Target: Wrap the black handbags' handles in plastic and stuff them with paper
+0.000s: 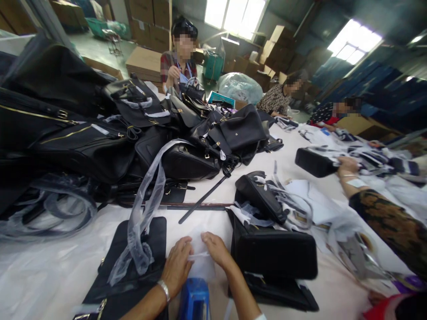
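Observation:
A thin, translucent white sheet [201, 268] lies low on the table in front of me, with a narrow folded band across it. My left hand [177, 261], a bracelet at its wrist, has its fingers curled on the left side of this sheet. From the right, my right hand [216, 250] pinches the other side, its thumb and fingers close together. Just below sits a blue plastic object [195, 295], cut off by the frame. Left of my hands lies a flat black bag [155, 238], a clear-wrapped strap [135, 240] trailing over it. On the right stands a black bag [276, 255].
Black bags [96, 151] are heaped at the far left. A smaller black bag [260, 193] lies ahead to the right. A co-worker's sleeved arm [383, 218] reaches in from the right toward another black bag [313, 162]. Several people work across the table.

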Motion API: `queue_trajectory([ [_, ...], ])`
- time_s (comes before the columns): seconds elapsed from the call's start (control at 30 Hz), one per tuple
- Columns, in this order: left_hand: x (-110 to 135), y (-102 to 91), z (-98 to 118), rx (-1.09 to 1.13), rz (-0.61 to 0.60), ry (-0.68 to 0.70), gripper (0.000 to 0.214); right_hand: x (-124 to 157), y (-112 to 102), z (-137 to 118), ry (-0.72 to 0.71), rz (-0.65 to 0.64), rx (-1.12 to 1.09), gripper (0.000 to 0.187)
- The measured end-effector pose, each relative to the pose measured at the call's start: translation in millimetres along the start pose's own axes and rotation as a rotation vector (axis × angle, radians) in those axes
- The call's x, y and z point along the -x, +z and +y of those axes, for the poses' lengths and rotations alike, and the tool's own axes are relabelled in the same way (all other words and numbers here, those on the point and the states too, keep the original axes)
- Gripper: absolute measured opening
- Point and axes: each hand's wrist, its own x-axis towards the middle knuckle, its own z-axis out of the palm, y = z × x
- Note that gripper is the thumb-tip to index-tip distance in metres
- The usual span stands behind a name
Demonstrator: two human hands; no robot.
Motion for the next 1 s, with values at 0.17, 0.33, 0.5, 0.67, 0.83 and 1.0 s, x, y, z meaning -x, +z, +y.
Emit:
queue_trajectory([
  [0.17,-3.2,6.2,3.1,-0.035,0.055,-0.046,0.009,-4.9,5.4,4.4,0.005,-0.036,0.029,0.013],
  [0.33,-10.9,20.2,-7.2,-0.144,0.016,-0.147,0.014,-2.0,16.5,4.0,0.026,0.079,0.115,0.008],
  [0.5,-14.5,23.7,-11.4,-0.25,-0.009,-0.125,0.022,3.2,31.1,7.7,0.159,0.254,0.135,0.02],
  [0.67,-14.5,19.9,-7.0,-0.282,-0.02,-0.085,0.014,-0.5,27.8,3.6,0.183,0.32,0.14,0.01],
  [0.83,-11.8,19.9,-6.5,-0.281,-0.033,-0.035,0.029,-10.0,15.5,-4.5,0.248,0.502,0.157,0.029],
  [1.0,-19.3,22.1,-9.6,-0.287,-0.019,-0.042,0.017,-30.7,-1.9,6.5,0.194,0.54,0.164,0.03],
])
